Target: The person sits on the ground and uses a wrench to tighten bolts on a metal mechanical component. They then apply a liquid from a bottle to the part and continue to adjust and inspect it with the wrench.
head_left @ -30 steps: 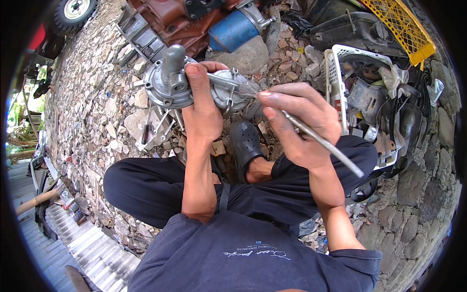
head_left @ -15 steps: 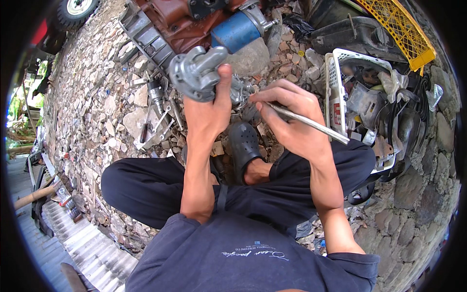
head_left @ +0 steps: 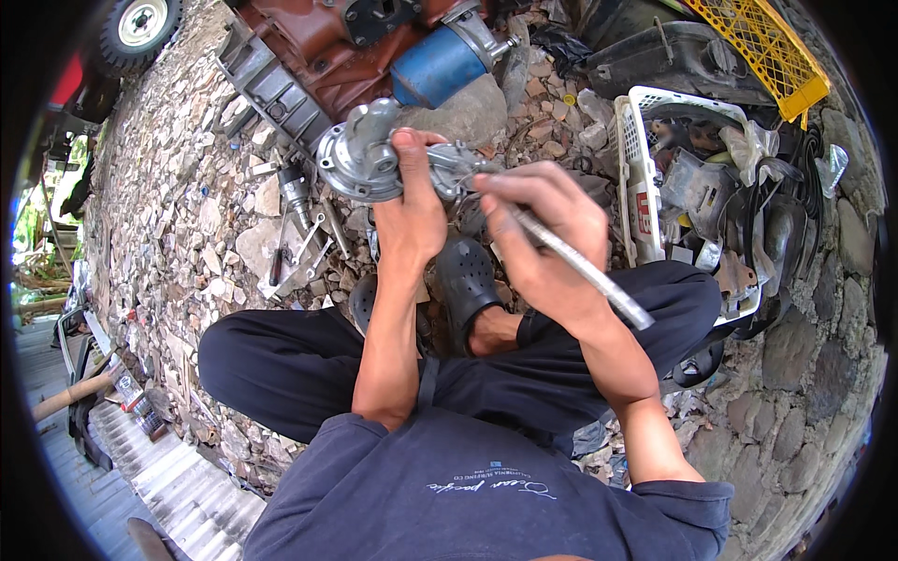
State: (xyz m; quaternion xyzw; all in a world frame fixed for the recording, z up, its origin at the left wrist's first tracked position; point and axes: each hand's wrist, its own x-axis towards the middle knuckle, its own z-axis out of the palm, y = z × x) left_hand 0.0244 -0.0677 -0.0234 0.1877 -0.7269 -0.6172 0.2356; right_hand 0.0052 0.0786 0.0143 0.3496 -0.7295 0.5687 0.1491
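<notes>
Over the last second the grey metal pump housing (head_left: 374,161) has been turned in the left hand (head_left: 412,217): its round flanged face, which pointed off to the person's left, now sits above the knuckles with the stubby outlet neck up. The left hand stays closed around the housing's body, thumb across the top. The right hand (head_left: 543,245) has come in closer and is clenched on a long metal tool (head_left: 580,271), its shaft trailing back past the wrist and its tip hidden where it meets the housing just beyond the left fingers. Judging by that, the work has moved to a new spot on the part, and the tool is being set against it rather than swung.

Counted: one housing, one tool in hand, two hands at work. On the stone ground beyond the left hand lie a few loose wrenches (head_left: 309,245), at least three, though the cluster is too tangled to be sure. Past the housing sits one rust-red engine block (head_left: 309,47) with one blue cylinder (head_left: 438,67). To the right of the right hand stand one white crate (head_left: 636,159) of parts and one yellow crate (head_left: 767,47). Two dark clogs (head_left: 463,285) rest below the hands.
</notes>
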